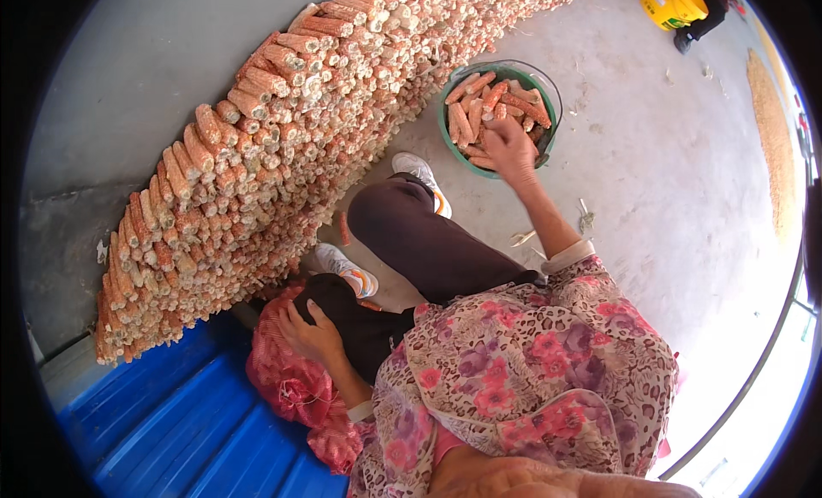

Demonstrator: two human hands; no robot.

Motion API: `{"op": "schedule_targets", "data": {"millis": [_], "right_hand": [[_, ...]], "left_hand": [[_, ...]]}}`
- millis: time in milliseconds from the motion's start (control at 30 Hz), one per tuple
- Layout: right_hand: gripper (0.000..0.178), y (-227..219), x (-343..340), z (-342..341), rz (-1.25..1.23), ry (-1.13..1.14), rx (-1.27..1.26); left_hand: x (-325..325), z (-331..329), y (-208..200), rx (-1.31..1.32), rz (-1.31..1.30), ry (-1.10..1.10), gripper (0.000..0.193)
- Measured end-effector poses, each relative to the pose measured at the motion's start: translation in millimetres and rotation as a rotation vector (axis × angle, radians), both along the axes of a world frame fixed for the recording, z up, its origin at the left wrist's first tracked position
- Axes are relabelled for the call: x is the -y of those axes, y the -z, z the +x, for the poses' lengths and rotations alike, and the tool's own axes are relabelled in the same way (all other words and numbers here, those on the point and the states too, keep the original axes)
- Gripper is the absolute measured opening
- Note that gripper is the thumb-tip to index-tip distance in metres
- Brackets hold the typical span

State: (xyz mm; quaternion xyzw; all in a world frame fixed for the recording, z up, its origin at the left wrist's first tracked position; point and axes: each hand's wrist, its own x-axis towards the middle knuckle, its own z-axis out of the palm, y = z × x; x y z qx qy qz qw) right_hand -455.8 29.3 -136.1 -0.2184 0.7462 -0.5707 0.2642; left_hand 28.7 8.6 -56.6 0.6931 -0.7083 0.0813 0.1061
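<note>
Curling right hand over cobs, grip unclear, resting left hand loosely open, empty, perhaps risking tipping bucket by overreaching.

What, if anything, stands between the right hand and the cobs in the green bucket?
Nothing visible. The right hand is at the corn cobs in the green bucket; the handle arcs outside the rim, not across them.
</note>
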Motion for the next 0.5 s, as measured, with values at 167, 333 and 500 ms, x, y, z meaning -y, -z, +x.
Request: {"op": "schedule_targets", "data": {"millis": [167, 333, 500], "right_hand": [[0.057, 39, -24, -84, 0.694, 0.053, -0.515], [0.067, 56, 4, -116, 0.829, -0.066, -0.581], [0.052, 53, 9, -118, 1.043, -0.068, -0.487]], "left_hand": [[20, 0, 3, 0.0, 0.008, 0.067, 0.035], [17, -1, 1, 0.049, -0.031, 0.053, 0.034], [18, -9, -2, 0.063, -0.05, 0.046, 0.03]]}}
